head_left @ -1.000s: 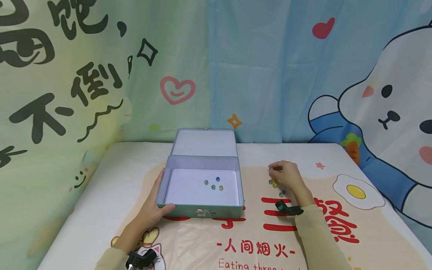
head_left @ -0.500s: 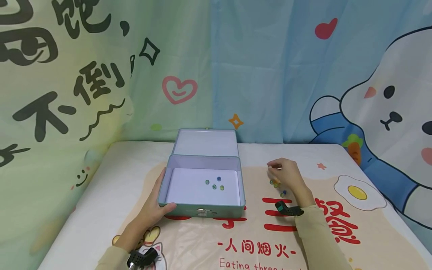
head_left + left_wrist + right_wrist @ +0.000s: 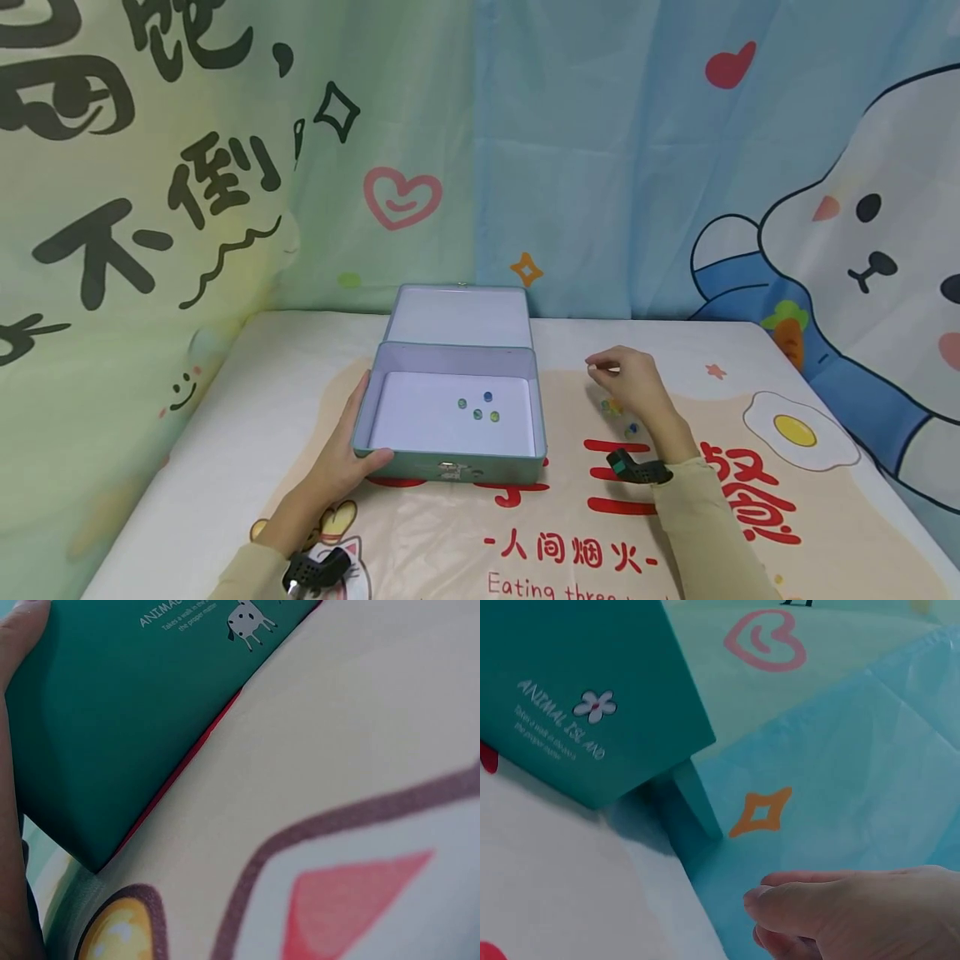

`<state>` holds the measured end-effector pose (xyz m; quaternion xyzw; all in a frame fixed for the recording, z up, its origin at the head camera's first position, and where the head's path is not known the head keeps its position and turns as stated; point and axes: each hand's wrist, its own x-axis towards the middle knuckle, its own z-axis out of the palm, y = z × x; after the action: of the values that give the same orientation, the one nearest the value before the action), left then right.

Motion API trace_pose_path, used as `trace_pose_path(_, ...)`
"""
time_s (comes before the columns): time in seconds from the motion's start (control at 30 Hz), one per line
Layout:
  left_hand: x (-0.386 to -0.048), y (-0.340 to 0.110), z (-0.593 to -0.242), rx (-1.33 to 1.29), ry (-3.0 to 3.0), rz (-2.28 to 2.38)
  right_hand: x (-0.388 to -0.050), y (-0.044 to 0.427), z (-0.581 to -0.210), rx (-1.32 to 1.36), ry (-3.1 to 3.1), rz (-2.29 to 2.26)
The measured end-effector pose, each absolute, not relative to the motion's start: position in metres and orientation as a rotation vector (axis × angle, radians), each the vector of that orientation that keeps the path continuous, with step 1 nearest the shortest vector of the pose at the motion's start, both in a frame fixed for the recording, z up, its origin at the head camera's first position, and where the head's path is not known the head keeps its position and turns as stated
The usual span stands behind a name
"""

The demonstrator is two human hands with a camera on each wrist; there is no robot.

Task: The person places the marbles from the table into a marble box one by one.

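One table (image 3: 247,400) bears an open green box (image 3: 498,469), gripped near-left by the left hand (image 3: 340,461). To its right, the right hand (image 3: 636,383) bunches its fingertips; whether round anything, I cannot tell. Four marbles (image 3: 477,414) lie in the box, other marbles (image 3: 632,428) beside the right hand.

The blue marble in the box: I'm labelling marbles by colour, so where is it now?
In the head view, the blue marble lies inside the open box, right of its middle, just beyond the three greenish marbles.
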<state>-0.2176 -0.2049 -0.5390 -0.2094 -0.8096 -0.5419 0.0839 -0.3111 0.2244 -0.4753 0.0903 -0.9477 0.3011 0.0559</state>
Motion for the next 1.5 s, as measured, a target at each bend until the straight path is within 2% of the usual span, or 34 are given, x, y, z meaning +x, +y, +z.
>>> trace_pose_path(0.77,-0.215,-0.208,-0.537,-0.598,-2.417,-1.596,-0.301,0.197,-0.445,0.462,-2.794,0.875)
trace_pose_path(1.5,-0.218,-0.204,-0.536,-0.589,-2.423,-1.606,-0.29,0.178,-0.442,0.612,-2.745,0.877)
